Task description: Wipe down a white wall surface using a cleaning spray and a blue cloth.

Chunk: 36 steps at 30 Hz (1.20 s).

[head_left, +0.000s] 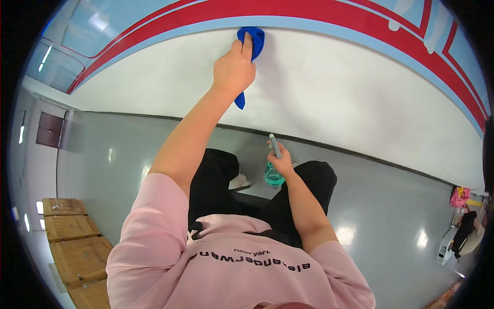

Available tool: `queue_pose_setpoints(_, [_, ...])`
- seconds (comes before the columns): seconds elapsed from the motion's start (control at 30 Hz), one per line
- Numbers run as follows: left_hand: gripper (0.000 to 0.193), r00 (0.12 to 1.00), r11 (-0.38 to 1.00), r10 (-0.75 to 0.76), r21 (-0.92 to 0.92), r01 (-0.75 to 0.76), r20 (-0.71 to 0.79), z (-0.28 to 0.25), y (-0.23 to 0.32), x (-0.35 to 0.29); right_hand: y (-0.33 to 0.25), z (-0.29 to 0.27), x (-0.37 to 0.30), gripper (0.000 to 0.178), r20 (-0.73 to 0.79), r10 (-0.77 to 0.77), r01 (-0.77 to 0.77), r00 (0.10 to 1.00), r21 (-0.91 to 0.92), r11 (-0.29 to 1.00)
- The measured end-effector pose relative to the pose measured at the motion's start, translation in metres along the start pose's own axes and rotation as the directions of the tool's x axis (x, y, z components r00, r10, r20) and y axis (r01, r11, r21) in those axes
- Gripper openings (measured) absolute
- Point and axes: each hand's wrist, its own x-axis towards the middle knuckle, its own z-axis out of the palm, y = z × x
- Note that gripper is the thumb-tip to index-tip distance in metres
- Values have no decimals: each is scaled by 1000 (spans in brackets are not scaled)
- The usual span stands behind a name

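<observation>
My left hand (234,69) is stretched far forward and closed on a blue cloth (256,44). It presses the cloth against the white wall (329,77), just at the lower edge of a light blue and red panel. A loose corner of the cloth hangs below my wrist. Nearer to me, between my knees, my right hand (280,158) grips the neck of a spray bottle (274,177). The bottle has a grey and white spray head and a clear green body with liquid in it. Its nozzle points toward the wall.
A dark skirting strip (329,148) runs along the wall's foot above the grey floor (370,206). Wooden crates (77,250) stand at the lower left. At the right edge are a pink bag (459,196), a white box (445,247) and dark cloth items (465,232).
</observation>
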Motion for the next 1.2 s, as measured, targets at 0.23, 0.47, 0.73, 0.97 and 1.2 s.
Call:
queue_pose_setpoints(0.23, [61, 987, 998, 40, 34, -45, 153, -8, -4, -12, -6, 1, -6, 43, -39, -7, 8, 999, 38, 999])
queue_pose_setpoints(0.47, [60, 913, 912, 407, 77, -403, -40, -12, 39, 19, -4, 1, -2, 44, -46, -35, 35, 998, -1, 999])
queue_pose_setpoints(0.73, [61, 941, 942, 336, 39, -334, -49, 1, 93, 20, -9, -5, -8, 45, -35, 16, -16, 999, 23, 1000])
queue_pose_setpoints(0.97, [53, 878, 874, 479, 78, -479, 13, 11, 87, 11, -7, 0, -7, 45, -23, 17, -16, 1000, 22, 1000])
queue_pose_setpoints(1.2, [58, 794, 841, 504, 18, -541, 339, 44, 70, -31, -13, 4, -17, 45, -93, 64, -63, 994, 15, 998])
